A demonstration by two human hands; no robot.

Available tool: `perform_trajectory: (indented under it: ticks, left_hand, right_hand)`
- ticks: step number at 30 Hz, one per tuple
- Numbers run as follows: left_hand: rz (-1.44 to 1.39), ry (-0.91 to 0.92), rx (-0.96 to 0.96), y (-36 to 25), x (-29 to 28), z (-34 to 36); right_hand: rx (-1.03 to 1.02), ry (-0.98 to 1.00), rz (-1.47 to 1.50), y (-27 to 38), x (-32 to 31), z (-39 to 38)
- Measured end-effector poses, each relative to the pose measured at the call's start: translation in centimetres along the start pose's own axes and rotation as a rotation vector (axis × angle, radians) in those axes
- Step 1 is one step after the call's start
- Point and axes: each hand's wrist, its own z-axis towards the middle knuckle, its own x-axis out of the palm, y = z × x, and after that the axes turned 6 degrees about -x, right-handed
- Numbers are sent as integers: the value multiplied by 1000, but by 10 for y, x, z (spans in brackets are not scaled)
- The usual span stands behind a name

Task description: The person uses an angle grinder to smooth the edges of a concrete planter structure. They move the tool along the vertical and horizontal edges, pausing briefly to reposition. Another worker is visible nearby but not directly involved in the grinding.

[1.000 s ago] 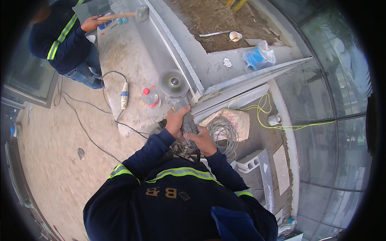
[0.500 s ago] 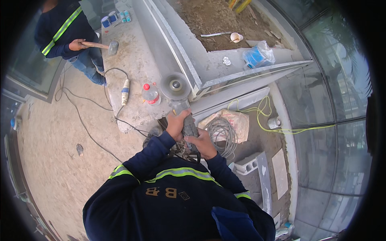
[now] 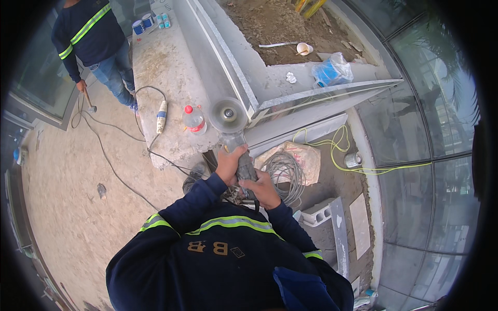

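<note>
Our left hand (image 3: 228,165) wraps angle grinder's (image 3: 246,168) front, right hand (image 3: 263,189) its rear; both clamped on it. Disc (image 3: 228,115) sits beside planter wall's (image 3: 205,62) near corner; contact unclear. Step in hand, we judge: bringing disc to corner edge. Next move calls for firm grip, disc lined up, clear of bottle (image 3: 194,122) near slab's (image 3: 163,72) near right corner.

Soft, even daylight — shadows faint; reflections on glass panes (image 3: 407,199); fisheye-bent edges — corners black.
</note>
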Motion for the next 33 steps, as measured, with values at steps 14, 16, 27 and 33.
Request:
perform_trajectory:
  ticks: [14, 16, 27, 33]
  left_hand:
    - [1, 22, -10, -5, -3, 9]
    - [7, 25, -19, -8, -5, 14]
    - [7, 32, -36, -27, -4, 27]
    - [15, 34, -23, -33, -5, 36]
  right_hand:
    - [6, -24, 0, 4, 3, 8]
    - [9, -21, -2, 7, 4, 13]
    - [10, -62, -8, 10, 10, 34]
    - [0, -59, 2, 9, 11, 44]
